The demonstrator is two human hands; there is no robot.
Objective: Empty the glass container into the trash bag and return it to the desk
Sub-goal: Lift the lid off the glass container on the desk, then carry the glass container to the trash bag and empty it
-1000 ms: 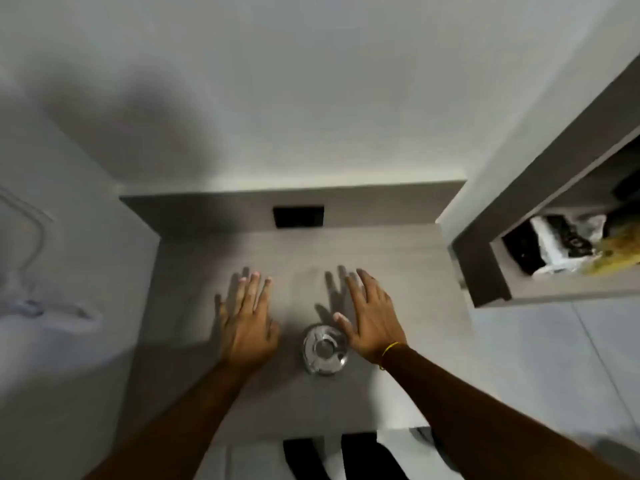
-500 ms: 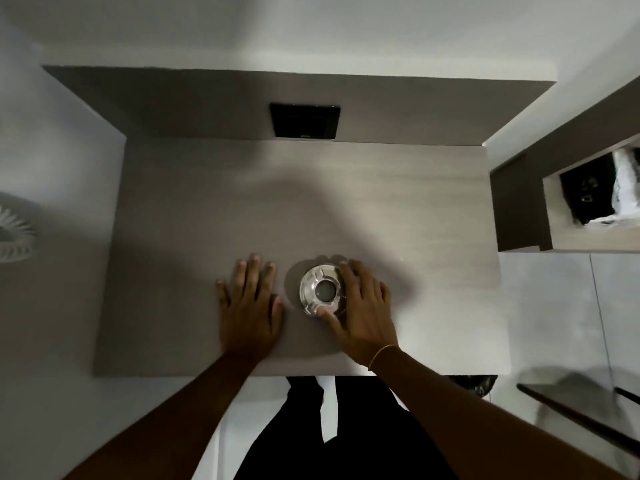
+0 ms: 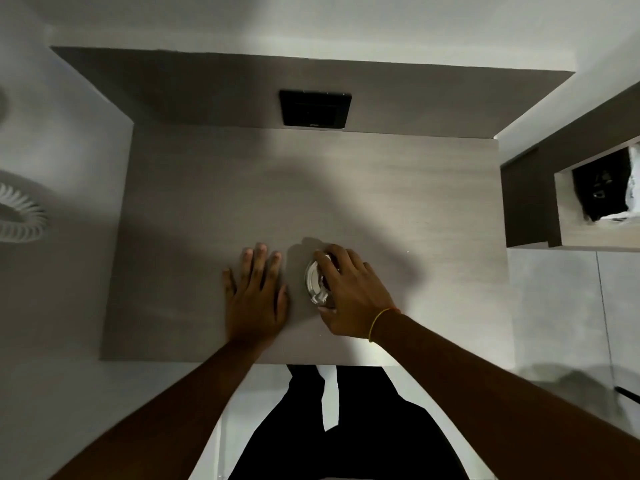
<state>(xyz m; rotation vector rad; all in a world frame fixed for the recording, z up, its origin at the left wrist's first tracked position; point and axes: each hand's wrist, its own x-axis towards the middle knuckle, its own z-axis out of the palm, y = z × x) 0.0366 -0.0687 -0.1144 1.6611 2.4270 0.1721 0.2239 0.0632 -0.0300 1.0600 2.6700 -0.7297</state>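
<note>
A small round glass container point(image 3: 314, 283) stands on the grey desk point(image 3: 346, 188), near its front edge and a little right of centre. My right hand point(image 3: 349, 289) lies over the container's right side, with fingers curled across its rim and the thumb at its near side. Most of the glass is hidden under that hand. My left hand point(image 3: 255, 295) rests flat on the desk just left of the container, fingers spread, holding nothing. No trash bag is in view.
A black socket plate point(image 3: 315, 108) sits in the desk's raised back panel. A shelf unit point(image 3: 530, 202) with dark and white items stands at the right. A white coiled cord point(image 3: 20, 216) hangs on the left wall. My dark trousers show below the desk edge.
The view has tilted down over the desk. My right hand moved from beside the container onto it and closed its fingers over the rim. My left hand stayed flat.
</note>
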